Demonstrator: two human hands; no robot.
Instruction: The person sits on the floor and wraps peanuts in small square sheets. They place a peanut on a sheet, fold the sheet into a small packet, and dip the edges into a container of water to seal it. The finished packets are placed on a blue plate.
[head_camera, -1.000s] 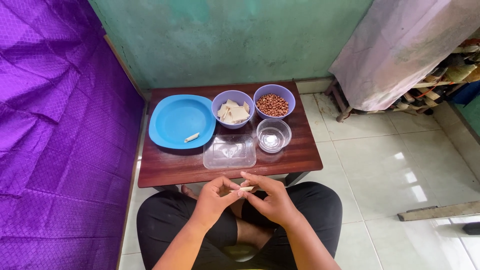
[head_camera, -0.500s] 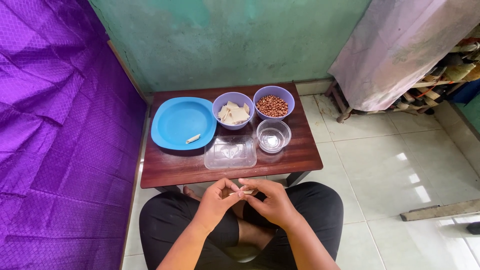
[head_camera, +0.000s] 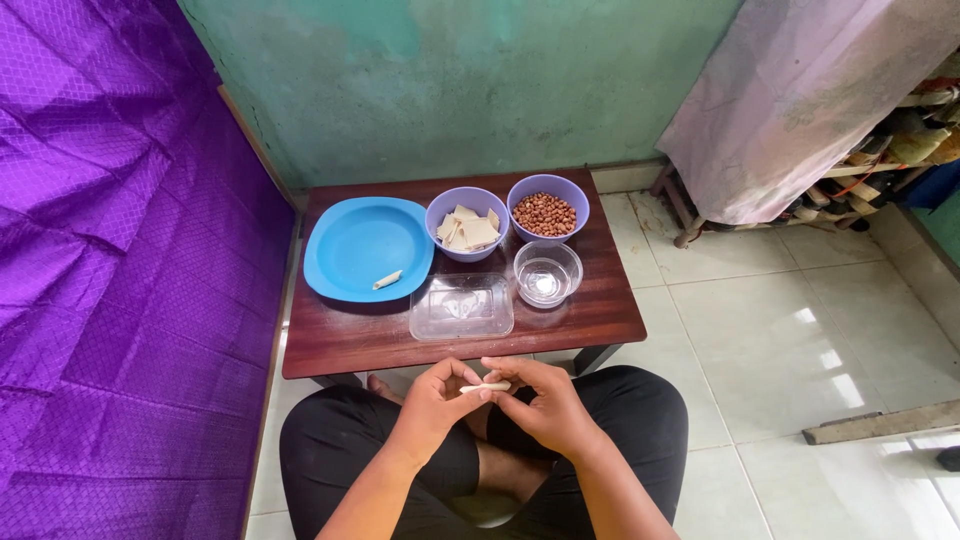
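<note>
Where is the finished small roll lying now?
In the head view, the small roll lies on the blue plate, at its right side, left of the bowl of pale squares.

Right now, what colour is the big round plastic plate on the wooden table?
The round plastic plate is bright blue, seen in the head view.

small pale rolled wrapper (head_camera: 484, 387), level, between fingertips

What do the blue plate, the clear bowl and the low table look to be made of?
Blue plate: likely plastic, with an even, matte colour and a soft sheen.
Clear bowl: glass or clear plastic; it is see-through with bright glints, and I cannot tell which.
Low table: dark wood or veneer, with visible grain and a slight gloss.
</note>
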